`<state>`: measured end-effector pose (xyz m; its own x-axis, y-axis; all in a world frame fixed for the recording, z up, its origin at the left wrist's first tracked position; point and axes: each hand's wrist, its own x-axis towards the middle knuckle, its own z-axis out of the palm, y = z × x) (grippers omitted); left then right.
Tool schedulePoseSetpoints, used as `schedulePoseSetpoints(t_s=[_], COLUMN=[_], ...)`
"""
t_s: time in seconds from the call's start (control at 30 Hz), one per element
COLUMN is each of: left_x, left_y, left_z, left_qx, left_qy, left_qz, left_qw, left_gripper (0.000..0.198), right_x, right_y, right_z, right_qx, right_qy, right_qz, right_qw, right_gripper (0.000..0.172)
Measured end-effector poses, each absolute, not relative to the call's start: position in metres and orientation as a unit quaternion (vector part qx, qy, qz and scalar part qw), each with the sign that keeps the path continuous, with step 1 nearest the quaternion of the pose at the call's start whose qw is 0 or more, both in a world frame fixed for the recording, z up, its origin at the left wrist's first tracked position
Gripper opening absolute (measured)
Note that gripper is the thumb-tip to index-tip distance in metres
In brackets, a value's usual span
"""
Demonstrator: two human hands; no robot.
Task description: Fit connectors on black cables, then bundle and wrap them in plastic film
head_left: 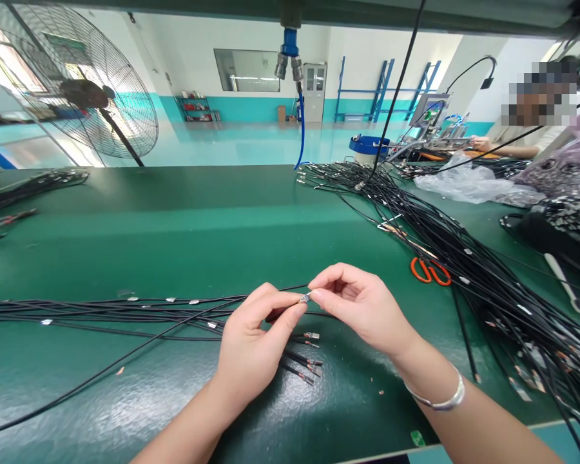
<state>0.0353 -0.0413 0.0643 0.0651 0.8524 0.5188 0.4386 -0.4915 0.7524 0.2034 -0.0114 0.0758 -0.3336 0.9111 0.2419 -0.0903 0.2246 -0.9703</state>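
My left hand [254, 335] pinches the end of a black cable near the middle of the green table [174, 251]. At its fingertips shows a small metallic cable end [304, 298]. The thumb and forefinger of my right hand [362, 306] close on that same end from the other side. Beneath and left of my left hand runs a bundle of black cables [140, 312] with small white tags. Several stripped cable ends [312, 364] with copper and clear bits stick out below my fingers.
A large heap of black cables [439, 238] covers the right side. Orange-handled scissors [430, 270] lie beside it, with a white-handled brush [563, 277] farther right. More cables [33, 187] rest at the far left. A big fan [84, 93] stands behind; a person [536, 109] sits at back right.
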Motion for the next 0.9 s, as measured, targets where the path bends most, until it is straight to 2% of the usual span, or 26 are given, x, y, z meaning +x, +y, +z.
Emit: schedulePoseSetpoints(t_s=[0.23, 0.5, 0.57, 0.7, 0.83, 0.9], left_x=[0.036, 0.035, 0.035, 0.031, 0.017, 0.011], left_y=[-0.041, -0.039, -0.039, -0.032, -0.019, -0.012], left_z=[0.066, 0.065, 0.065, 0.062, 0.052, 0.046], left_qx=[0.671, 0.680, 0.688, 0.707, 0.772, 0.788], left_qy=[0.481, 0.458, 0.470, 0.489, 0.483, 0.488], left_qz=[0.515, 0.539, 0.521, 0.482, 0.374, 0.333], left_qw=[0.229, 0.193, 0.184, 0.169, 0.176, 0.171], left_gripper=[0.012, 0.012, 0.012, 0.032, 0.025, 0.026], right_x=[0.202, 0.200, 0.200, 0.203, 0.217, 0.230], right_y=[-0.010, -0.011, -0.009, -0.001, 0.018, 0.031], right_z=[0.075, 0.073, 0.073, 0.069, 0.061, 0.056], right_qx=[-0.337, -0.340, -0.342, -0.354, -0.415, -0.473], right_qy=[-0.614, -0.620, -0.607, -0.592, -0.600, -0.625], right_qz=[0.529, 0.526, 0.542, 0.546, 0.468, 0.397], right_qw=[0.479, 0.473, 0.471, 0.475, 0.499, 0.477], right_gripper=[0.014, 0.016, 0.017, 0.022, 0.024, 0.022])
